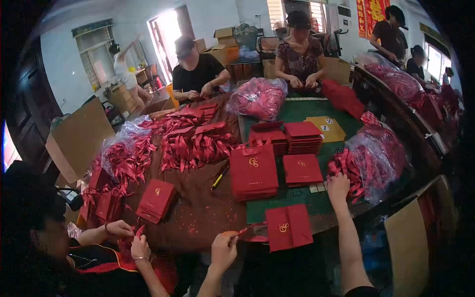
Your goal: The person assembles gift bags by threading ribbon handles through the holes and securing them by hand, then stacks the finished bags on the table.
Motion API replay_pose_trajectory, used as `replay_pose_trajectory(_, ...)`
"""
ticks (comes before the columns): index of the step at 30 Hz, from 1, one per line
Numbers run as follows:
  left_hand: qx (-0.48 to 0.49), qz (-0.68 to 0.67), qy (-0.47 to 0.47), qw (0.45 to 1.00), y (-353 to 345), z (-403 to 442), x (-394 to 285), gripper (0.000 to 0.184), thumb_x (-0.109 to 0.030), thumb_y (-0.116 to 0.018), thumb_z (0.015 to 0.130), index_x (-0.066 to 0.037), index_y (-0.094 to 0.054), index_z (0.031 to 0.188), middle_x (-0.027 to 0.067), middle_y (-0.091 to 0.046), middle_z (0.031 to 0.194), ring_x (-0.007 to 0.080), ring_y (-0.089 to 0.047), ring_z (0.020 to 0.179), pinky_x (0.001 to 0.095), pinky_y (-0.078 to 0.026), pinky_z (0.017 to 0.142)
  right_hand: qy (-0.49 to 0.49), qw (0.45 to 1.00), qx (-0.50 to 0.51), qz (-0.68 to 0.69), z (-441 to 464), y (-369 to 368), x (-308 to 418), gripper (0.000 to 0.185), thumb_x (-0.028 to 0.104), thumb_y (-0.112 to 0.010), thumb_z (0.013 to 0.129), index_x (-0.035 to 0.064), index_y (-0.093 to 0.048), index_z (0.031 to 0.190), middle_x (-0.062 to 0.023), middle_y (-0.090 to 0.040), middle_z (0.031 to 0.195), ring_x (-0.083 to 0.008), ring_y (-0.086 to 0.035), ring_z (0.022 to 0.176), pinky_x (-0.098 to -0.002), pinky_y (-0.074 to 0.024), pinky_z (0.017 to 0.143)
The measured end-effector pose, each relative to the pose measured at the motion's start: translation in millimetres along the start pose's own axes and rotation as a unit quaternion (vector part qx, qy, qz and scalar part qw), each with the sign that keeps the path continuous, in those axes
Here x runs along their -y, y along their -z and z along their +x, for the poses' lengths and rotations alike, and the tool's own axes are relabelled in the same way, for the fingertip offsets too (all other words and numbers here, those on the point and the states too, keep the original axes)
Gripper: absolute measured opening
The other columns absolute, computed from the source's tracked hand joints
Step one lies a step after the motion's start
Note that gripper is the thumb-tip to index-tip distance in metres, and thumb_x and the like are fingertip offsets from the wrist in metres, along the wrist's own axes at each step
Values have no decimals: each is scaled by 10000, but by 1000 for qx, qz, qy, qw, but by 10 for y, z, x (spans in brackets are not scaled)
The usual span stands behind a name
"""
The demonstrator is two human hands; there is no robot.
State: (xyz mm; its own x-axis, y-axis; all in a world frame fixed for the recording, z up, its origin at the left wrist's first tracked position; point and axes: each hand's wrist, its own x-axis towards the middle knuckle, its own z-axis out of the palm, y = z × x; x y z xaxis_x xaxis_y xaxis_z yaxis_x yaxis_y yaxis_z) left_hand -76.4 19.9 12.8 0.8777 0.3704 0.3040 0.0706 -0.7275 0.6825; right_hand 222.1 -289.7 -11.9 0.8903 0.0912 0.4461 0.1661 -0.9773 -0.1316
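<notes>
At the near table edge, my left hand [224, 251] pinches the end of a red ribbon handle [252, 233], with something orange at its fingertip. That ribbon runs to a red paper bag [289, 227] with a gold logo, lying flat partly over the edge. Reaching forward on the right, my right hand [338, 189] has its fingers closed on red ribbons [341, 166]. These spill from a clear plastic bag [377, 158]; the fingertips are partly hidden among them. Between the hands and beyond lie a tall stack of red paper bags [254, 173] and a shorter stack [302, 169].
A co-worker's hands [129, 238] hold red material at left, near stacked bags [156, 200]. A yellow pen [220, 178] lies mid-table. Piles of ribboned bags [198, 146] and a plastic bundle [260, 99] stand farther back. Two people work across the table. A cardboard box [408, 242] stands at right.
</notes>
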Motion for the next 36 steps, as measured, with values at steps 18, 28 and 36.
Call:
replay_pose_trajectory(18,-18,-19,27,999,-728,350,-161,246,-156,-582,915,-14,-619,1112,169,-603,1018,327,-575,961,414,-467,814,-140,542,330,760,-946,650,1202,94,60,-570,898,6,-584,974,-51,-576,729,-116,-531,615,-247,-439,562)
replay_pose_trajectory(28,-6,-54,19,998,-758,304,-182,222,-99,-628,863,-33,-659,1072,144,-571,1005,307,-553,950,381,-454,826,-42,789,185,584,-836,810,657,117,107,-671,849,4,-672,903,-49,-654,798,-128,-613,737,-260,-478,662)
replay_pose_trajectory(36,-70,14,-44,996,-859,315,-312,210,-110,-654,834,-50,-676,1033,128,-574,971,308,-512,946,396,-425,840,255,904,98,328,-695,514,753,178,193,-674,825,68,-703,949,-77,-595,938,-267,-536,911,-394,-443,816)
